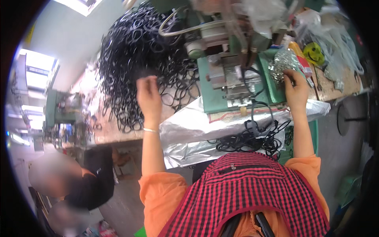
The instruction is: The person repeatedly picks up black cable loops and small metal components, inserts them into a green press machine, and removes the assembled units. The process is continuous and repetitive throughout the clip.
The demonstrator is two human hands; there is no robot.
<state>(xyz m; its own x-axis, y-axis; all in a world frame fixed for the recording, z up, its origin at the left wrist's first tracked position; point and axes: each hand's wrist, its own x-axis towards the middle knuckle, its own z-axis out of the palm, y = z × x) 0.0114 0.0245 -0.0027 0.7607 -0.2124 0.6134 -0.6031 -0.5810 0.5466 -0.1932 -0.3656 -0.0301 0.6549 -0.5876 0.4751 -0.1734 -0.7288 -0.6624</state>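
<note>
Left grip (149,96) hung at the right-hand part of a big heap of black loops (126,51) on the counter (108,136); its fingers were bent and blurred, so I couldn't tell whether they pinched one. Right grip (297,91) reached over the green tray (276,94) by small silvery pieces (279,65), thumb and forefinger curved; whether anything sat between the tips, I couldn't tell. A green-based machine (233,81) stood between both. More black loops lay on silver sheeting (185,124) before the wearer's checked apron (252,185).
</note>
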